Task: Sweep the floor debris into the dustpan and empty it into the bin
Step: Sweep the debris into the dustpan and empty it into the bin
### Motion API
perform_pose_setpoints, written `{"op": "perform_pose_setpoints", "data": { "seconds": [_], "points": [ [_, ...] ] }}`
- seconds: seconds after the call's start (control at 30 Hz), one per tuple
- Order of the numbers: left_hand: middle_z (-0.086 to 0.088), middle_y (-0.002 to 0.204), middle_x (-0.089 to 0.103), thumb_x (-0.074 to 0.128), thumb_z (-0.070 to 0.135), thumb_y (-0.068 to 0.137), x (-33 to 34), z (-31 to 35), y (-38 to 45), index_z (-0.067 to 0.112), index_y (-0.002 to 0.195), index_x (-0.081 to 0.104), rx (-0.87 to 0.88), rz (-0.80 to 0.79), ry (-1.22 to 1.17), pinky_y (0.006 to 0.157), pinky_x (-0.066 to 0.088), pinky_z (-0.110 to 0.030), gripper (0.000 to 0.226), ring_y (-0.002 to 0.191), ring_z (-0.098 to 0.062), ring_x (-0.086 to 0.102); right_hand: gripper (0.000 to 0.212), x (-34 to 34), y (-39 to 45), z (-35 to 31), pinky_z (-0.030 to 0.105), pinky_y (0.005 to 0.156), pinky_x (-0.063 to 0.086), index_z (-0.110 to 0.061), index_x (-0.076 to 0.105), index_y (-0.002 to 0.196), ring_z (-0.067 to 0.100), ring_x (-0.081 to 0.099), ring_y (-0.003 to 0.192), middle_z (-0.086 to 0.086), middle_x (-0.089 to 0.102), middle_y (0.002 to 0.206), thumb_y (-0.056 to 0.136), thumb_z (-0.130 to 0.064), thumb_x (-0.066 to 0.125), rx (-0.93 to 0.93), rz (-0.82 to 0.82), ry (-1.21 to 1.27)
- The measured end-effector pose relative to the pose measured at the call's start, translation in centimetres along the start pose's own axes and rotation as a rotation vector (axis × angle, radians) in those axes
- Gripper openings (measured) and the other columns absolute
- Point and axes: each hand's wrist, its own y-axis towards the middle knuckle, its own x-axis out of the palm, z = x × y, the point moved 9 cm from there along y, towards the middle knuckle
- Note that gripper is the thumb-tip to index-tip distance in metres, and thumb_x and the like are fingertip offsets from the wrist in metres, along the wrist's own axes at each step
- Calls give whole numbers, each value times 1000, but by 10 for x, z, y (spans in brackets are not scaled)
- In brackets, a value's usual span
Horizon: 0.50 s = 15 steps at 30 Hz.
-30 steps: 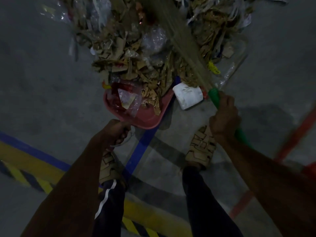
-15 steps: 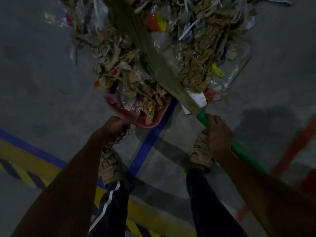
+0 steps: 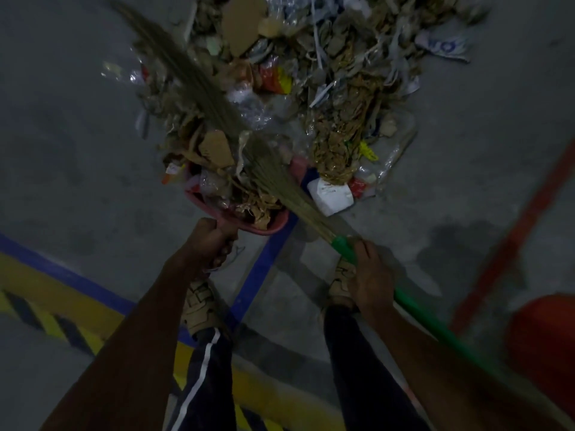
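- A blue floor line (image 3: 261, 272) runs across the grey concrete floor (image 3: 62, 135).
- A yellow band with black hazard stripes (image 3: 46, 318) lies at the lower left.
- An orange-red floor line (image 3: 510, 241) slants on the right.
- Two tan strapped sandals (image 3: 199, 306) stand on the floor below dark trousers with a white side stripe (image 3: 202, 374).

The picture is dim and grainy. Motion blur smears the long straw broom bristles (image 3: 186, 79). Small glare shines on clear plastic wrappers (image 3: 249, 104). Edges darken and bend.
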Motion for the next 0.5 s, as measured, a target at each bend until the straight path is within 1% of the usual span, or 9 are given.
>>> {"op": "perform_pose_setpoints", "data": {
  "seconds": [0.1, 0.17, 0.27, 0.33, 0.37, 0.43, 0.47, 0.5],
  "points": [
    [-7, 49, 38, 56, 8, 89, -10, 23, -43, 6, 60, 46, 36, 7, 2, 40, 24, -18, 31, 34, -15, 31, 67, -30, -13, -11, 44, 70, 54, -24, 47, 134, 31, 61, 94, 8, 56, 120, 76, 2, 68, 5, 12, 32],
    [-7, 47, 37, 55, 9, 91, -13, 41, -78, 9, 58, 44, 74, 6, 8, 39, 24, -18, 35, 34, -15, 31, 68, -57, -25, -17, 42, 70, 54, -29, 44, 136, 28, 61, 93, 4, 54, 123, 79, 0, 67, 1, 13, 18],
    [-5, 46, 37, 54, 12, 93, -16, 64, -130, 11, 56, 44, 117, -5, 15, 42, 24, -22, 38, 34, -16, 32, 73, -108, -47, -25, 41, 69, 50, -24, 46, 138, 33, 60, 91, 6, 53, 127, 74, 7, 62, -1, 43, 2],
    [-6, 48, 37, 54, 14, 93, -22, 78, -168, 12, 56, 44, 137, -15, 14, 43, 24, -24, 38, 35, -16, 31, 74, -140, -72, -32, 44, 70, 50, -24, 45, 139, 38, 60, 91, 9, 53, 128, 73, 6, 63, -8, 64, -22],
    [-7, 50, 37, 54, 13, 93, -25, 84, -189, 11, 57, 44, 145, -25, 17, 43, 24, -24, 37, 36, -15, 31, 73, -155, -88, -35, 46, 71, 52, -24, 44, 139, 39, 60, 93, 10, 53, 128, 73, 3, 63, -7, 75, -23],
    [-7, 52, 36, 53, 11, 93, -32, 93, -233, 10, 59, 44, 158, -41, 30, 40, 24, -20, 36, 35, -15, 30, 63, -185, -125, -45, 48, 73, 52, -20, 48, 139, 40, 60, 96, 12, 54, 127, 77, -10, 50, 5, 110, -2],
    [-7, 51, 36, 53, 10, 93, -36, 98, -256, 10, 59, 43, 164, -52, 41, 39, 24, -19, 36, 34, -15, 29, 63, -202, -145, -52, 49, 73, 52, -18, 51, 138, 40, 60, 97, 14, 56, 125, 76, -16, 42, 13, 129, 16],
    [-6, 49, 35, 53, 10, 93, -40, 103, -279, 9, 59, 42, 170, -66, 54, 37, 24, -18, 36, 33, -14, 28, 65, -216, -163, -58, 49, 73, 52, -17, 52, 138, 40, 59, 97, 14, 56, 125, 74, -18, 39, 27, 142, 35]
  ]
}}
